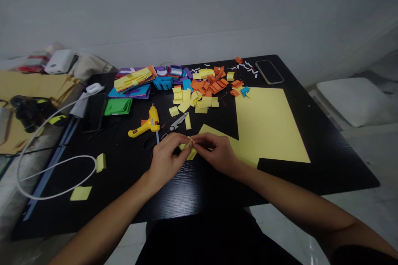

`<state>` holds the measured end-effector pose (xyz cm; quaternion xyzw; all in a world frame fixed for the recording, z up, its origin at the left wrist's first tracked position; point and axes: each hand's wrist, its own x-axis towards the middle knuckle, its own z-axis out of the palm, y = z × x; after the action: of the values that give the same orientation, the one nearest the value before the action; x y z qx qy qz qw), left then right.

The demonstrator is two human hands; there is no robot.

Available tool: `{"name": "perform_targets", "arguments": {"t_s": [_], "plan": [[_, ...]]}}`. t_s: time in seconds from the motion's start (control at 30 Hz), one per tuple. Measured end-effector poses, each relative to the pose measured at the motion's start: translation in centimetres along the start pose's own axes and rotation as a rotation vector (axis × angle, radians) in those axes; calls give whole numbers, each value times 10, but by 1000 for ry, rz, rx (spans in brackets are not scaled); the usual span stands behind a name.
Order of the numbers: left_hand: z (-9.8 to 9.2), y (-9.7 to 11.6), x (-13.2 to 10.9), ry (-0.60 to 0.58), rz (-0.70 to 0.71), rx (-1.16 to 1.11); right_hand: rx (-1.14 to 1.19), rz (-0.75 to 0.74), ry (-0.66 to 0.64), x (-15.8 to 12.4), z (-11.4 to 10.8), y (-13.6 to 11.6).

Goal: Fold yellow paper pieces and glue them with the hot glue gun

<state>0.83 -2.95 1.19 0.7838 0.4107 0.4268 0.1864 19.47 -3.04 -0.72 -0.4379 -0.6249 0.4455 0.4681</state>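
Observation:
Between my two hands, just above the near part of the black table, is a small folded piece of yellow paper [192, 155]. My left hand [168, 155] pinches it from the left, thumb and fingers closed. From the right, my right hand [217, 151] pinches its upper edge with thumb and forefinger. Part of the paper is hidden behind the fingers. Beyond my hands lie grey scissors [178, 122], a narrow yellow strip [188, 121] and a yellow glue gun [147, 123]. A large yellow sheet [270, 128] spreads out to the right of my right hand.
Folded yellow pieces [186, 98] and orange pieces [214, 85] are heaped at the back. Stacks of coloured paper [133, 80] and a green bundle [118, 106] stand left. A white cable [59, 161] loops at left; a phone [269, 72] lies back right. A stool [354, 99] stands beyond.

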Motion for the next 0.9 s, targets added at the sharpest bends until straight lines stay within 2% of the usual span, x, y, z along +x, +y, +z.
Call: {"name": "perform_targets", "arguments": {"t_s": [0.2, 0.47, 0.7, 0.9], "plan": [[0, 1, 1, 22, -9, 2, 78, 83, -22, 1, 1, -2], [0, 0, -1, 15, -14, 16, -90, 18, 16, -1, -1, 3], [-1, 1, 0, 9, 22, 27, -89, 18, 16, 0, -2, 3], [-2, 2, 0, -10, -9, 25, -62, 43, 7, 0, -2, 3]]}}
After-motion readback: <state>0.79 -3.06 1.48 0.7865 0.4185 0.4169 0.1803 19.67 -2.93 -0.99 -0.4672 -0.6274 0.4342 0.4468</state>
